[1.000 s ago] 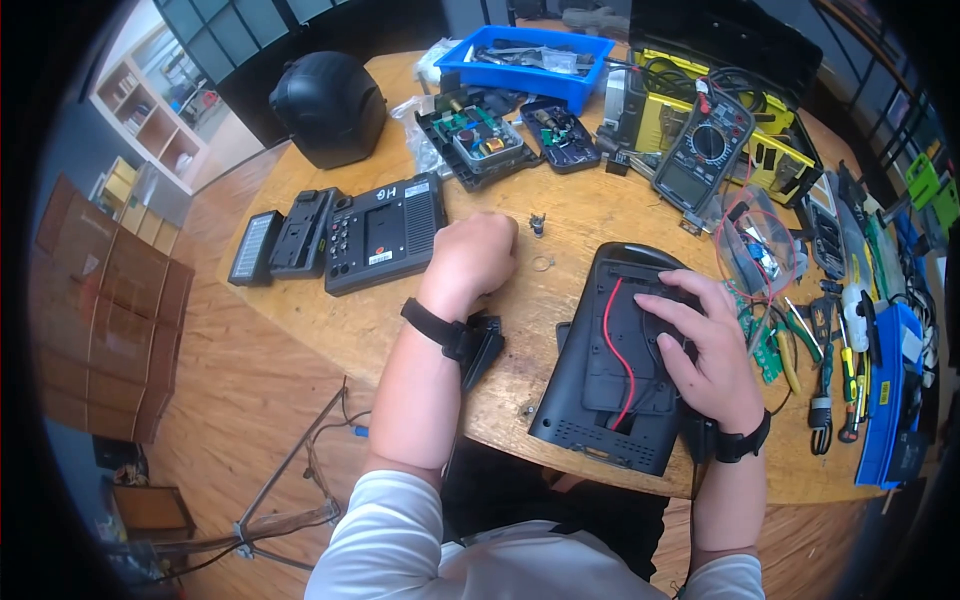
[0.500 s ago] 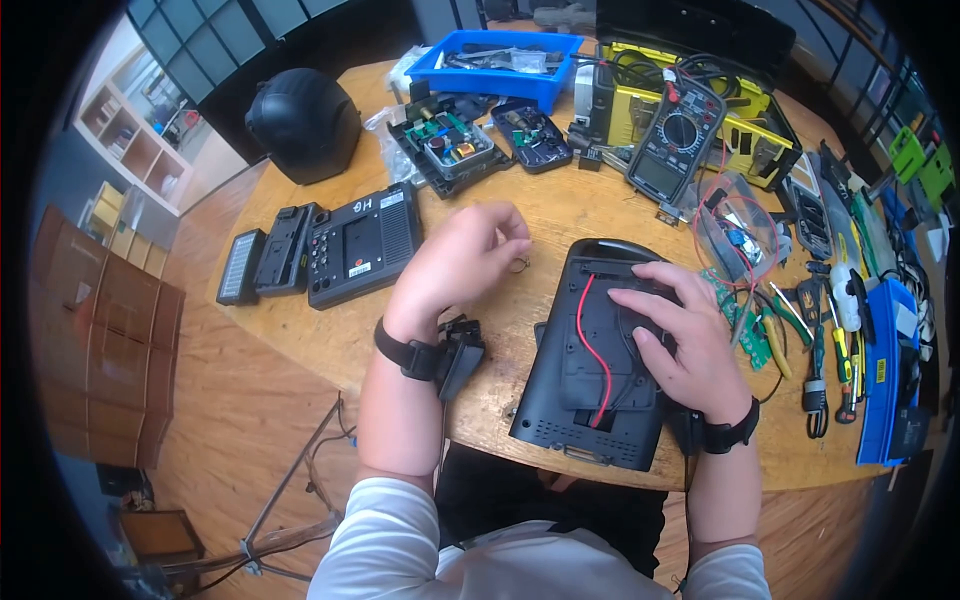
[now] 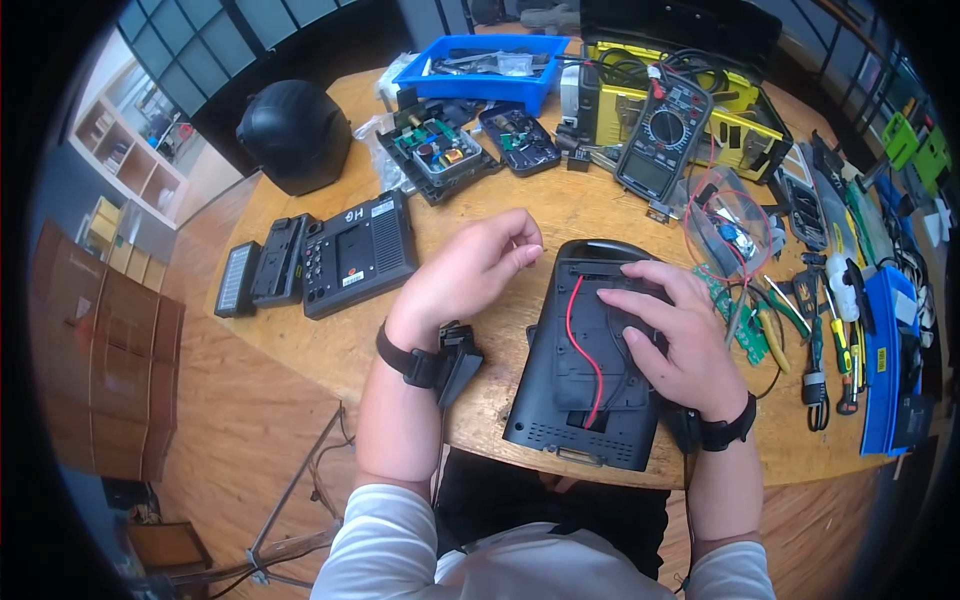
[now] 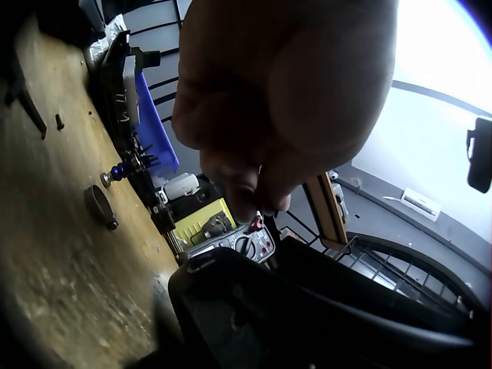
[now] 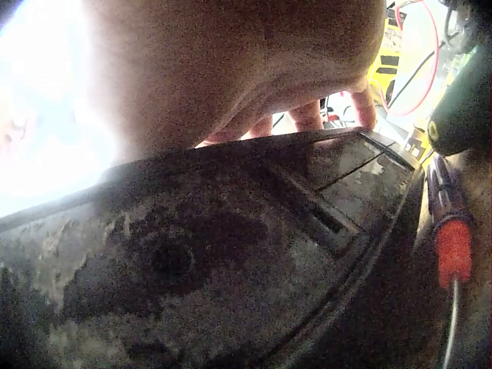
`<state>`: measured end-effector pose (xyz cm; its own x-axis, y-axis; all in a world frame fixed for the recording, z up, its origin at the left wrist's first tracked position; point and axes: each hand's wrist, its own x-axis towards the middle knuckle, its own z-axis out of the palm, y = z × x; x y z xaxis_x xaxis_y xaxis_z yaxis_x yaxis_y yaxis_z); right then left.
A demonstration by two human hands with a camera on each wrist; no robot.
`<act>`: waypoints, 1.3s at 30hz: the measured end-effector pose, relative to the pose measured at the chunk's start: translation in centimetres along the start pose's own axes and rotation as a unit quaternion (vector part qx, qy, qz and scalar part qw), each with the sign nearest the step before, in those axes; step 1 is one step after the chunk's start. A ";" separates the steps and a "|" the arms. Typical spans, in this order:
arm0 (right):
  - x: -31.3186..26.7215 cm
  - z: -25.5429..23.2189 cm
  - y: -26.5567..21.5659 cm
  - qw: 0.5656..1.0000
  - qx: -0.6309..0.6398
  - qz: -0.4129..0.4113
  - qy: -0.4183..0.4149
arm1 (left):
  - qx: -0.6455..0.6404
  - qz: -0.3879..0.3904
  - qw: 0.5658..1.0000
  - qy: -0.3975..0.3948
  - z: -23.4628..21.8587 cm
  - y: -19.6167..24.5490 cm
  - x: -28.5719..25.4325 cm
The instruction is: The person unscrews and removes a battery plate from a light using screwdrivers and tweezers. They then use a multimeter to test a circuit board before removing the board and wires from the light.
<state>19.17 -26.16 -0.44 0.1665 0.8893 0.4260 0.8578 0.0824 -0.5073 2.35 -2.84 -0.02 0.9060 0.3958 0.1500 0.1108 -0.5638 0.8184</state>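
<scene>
On the bench's front part lies a black plastic housing [image 3: 540,400] with vent slots, a recessed panel and a loose red wire [image 3: 590,355]. My right hand [image 3: 685,345] rests over its right side, fingers spread and lightly bent on the panel. Its side wall [image 5: 192,254] fills the right wrist view. Left of the housing's far end, my left hand [image 3: 465,270] hovers above the bench. In the left wrist view, thumb and forefinger meet at a small dark piece, mostly hidden. Beneath are a metal ring [image 4: 100,206] and a small blue-and-black part [image 4: 117,171].
Black electronic units [image 3: 360,255] stand at left, a black case [image 3: 295,135] behind them. Opened circuit housings [image 3: 435,150], a blue bin [image 3: 480,70], a multimeter [image 3: 665,135] and a yellow toolbox [image 3: 745,140] line the back. Pliers [image 3: 775,335] and screwdrivers lie at right.
My left hand has lifted off the bench and shifted right toward the housing, its thumb and forefinger coming into view pinched together. The right hand stays on the housing; the head view has shifted slightly.
</scene>
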 end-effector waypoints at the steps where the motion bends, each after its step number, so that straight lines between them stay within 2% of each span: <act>1: 0.0 0.0 0.0 1.000 -0.003 -0.004 -0.001 | -0.001 0.002 1.000 -0.003 0.2 0.1 0.0; 4: 0.0 0.0 0.0 1.000 -0.005 -0.006 -0.001 | 0.040 -0.002 0.999 0.015 0.9 0.9 0.2; 6: -0.1 0.0 0.0 1.000 -0.003 -0.005 -0.001 | 0.056 0.038 0.995 0.074 1.5 0.4 0.2; 7: -0.1 0.0 0.1 1.000 -0.003 -0.006 -0.001 | 0.055 0.038 0.995 0.074 1.7 0.4 0.3; 9: -0.1 0.0 0.1 1.000 -0.004 -0.008 -0.002 | 0.033 0.056 0.990 0.125 2.1 0.5 0.3; 16: -0.1 0.1 0.1 1.000 -0.003 -0.007 0.001 | 0.047 0.141 0.983 0.109 2.3 0.8 0.3; 18: -0.1 0.2 0.2 1.000 -0.004 -0.009 0.001 | 0.074 0.196 0.973 0.095 2.2 1.0 0.3; 21: -0.1 0.2 0.2 1.000 -0.008 -0.008 0.002 | 0.120 0.218 0.966 0.074 2.0 1.5 0.3; 34: -0.1 0.3 0.2 1.000 -0.010 -0.013 0.008 | 0.089 0.190 0.975 0.067 2.3 1.8 0.0; 36: 0.0 0.2 0.2 1.000 -0.013 -0.015 0.006 | 0.068 0.147 0.985 0.065 2.3 1.9 -0.1; 39: 0.1 0.1 0.1 1.000 -0.009 -0.015 0.009 | 0.069 0.130 0.986 0.074 2.5 1.9 0.0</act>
<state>19.21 -26.01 -0.56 0.1495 0.8788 0.4532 0.8709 0.0999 -0.4811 3.61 -5.70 0.17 0.8428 0.3207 0.4323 -0.0534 -0.7493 0.6600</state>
